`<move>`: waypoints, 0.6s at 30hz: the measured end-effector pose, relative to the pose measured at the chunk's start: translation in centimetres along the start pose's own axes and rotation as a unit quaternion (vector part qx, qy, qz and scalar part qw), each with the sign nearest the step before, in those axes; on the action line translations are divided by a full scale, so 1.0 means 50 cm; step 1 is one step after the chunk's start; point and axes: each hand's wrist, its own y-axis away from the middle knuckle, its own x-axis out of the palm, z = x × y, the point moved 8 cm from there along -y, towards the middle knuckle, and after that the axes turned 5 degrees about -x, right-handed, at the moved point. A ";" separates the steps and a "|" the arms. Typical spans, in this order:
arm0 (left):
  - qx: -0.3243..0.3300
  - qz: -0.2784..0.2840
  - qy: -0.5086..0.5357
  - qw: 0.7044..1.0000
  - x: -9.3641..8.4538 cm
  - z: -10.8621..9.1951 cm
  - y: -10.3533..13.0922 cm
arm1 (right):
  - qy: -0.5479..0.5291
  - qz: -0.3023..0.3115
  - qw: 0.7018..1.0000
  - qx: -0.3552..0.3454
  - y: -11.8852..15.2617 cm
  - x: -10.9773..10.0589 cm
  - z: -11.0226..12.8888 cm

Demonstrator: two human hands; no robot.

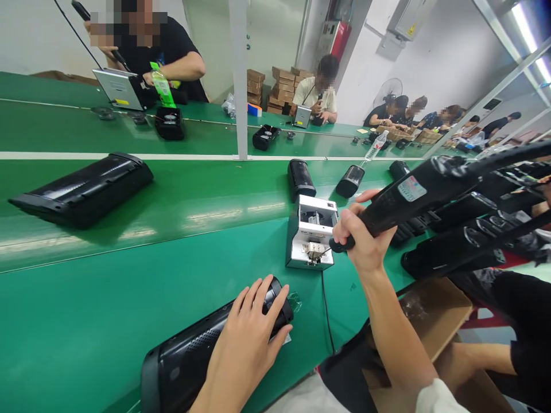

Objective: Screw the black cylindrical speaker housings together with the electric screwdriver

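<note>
My left hand (pixel 247 338) lies flat over the rounded end of a long black housing (pixel 202 353) that rests on its side on the green table (pixel 86 321), close to the near edge. My fingers (pixel 258 301) are spread and pressing down rather than wrapped round it; I judge this keeps the curved body from rolling. A scrap of clear film (pixel 295 299) sticks out just beside its end cap.

My right hand (pixel 359 244) is clenched round the black grip of an electric screwdriver (pixel 413 198), which slants up and away to my right. Its thin bit points down at the metal outlet of a small grey screw feeder (pixel 310 238), and the tip looks to be touching or just above the track there; I cannot tell which. The feeder stands between the housing and the belt, within reach of the tool hand, with its cable (pixel 327 315) running back toward me.

Further out, another black housing (pixel 84 192) lies on the belt to my left, and smaller black cylinders (pixel 300 179) stand just beyond the feeder. More black parts (pixel 469 244) are stacked at my right. Across the line, a person (pixel 155 51) works beside a green bottle (pixel 162 86).
</note>
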 end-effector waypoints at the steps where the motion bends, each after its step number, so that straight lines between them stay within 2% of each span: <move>1: -0.001 0.000 -0.003 1.000 -0.002 -0.001 -0.001 | -0.005 0.001 1.000 0.008 0.001 -0.004 -0.001; 5: -0.006 -0.013 -0.008 1.000 -0.015 -0.007 -0.007 | -0.025 0.008 0.999 0.037 0.026 -0.018 0.039; 9: -0.014 -0.016 0.001 1.000 -0.024 -0.011 -0.010 | -0.064 0.000 0.997 0.043 0.086 -0.020 0.141; 11: -0.017 -0.010 0.004 1.000 -0.024 -0.011 -0.011 | -0.074 0.025 0.996 0.040 0.118 -0.008 0.195; 13: -0.021 -0.005 0.005 1.000 -0.023 -0.011 -0.011 | -0.055 0.055 0.996 0.042 0.145 0.004 0.228; 15: -0.024 -0.004 0.004 1.000 -0.023 -0.011 -0.012 | -0.043 0.091 0.994 0.038 0.165 0.017 0.235; 18: -0.026 0.001 0.002 1.000 -0.025 -0.012 -0.014 | -0.072 0.146 0.986 0.022 0.183 0.038 0.217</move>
